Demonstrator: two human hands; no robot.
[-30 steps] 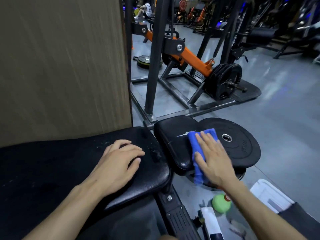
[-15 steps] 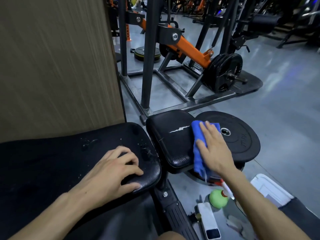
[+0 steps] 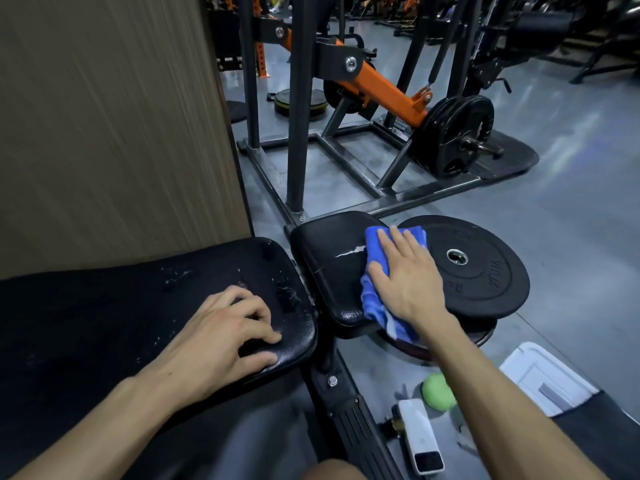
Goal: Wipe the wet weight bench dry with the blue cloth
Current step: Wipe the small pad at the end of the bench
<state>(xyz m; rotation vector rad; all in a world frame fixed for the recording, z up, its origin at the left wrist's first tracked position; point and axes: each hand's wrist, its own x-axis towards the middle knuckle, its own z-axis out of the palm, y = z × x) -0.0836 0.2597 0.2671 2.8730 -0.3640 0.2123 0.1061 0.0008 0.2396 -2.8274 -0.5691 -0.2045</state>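
The black weight bench has a long pad (image 3: 121,306) on the left, speckled with water drops, and a smaller seat pad (image 3: 329,261) with a white tear. My right hand (image 3: 405,278) lies flat with straight fingers on the folded blue cloth (image 3: 375,299), pressing it onto the right side of the seat pad. Part of the cloth hangs over the pad's near edge. My left hand (image 3: 221,334) rests on the near corner of the long pad, its fingers bent and fingertips touching the surface.
A black weight plate (image 3: 485,271) lies just right of the seat pad. On the floor below are a green ball (image 3: 438,391), a white device (image 3: 420,434) and a white box (image 3: 543,375). A wooden panel (image 3: 114,126) stands left; an orange-armed machine (image 3: 384,91) stands behind.
My right hand with the cloth has slid a little farther up the right side of the seat pad. My left hand's fingers have curled more on the long pad.
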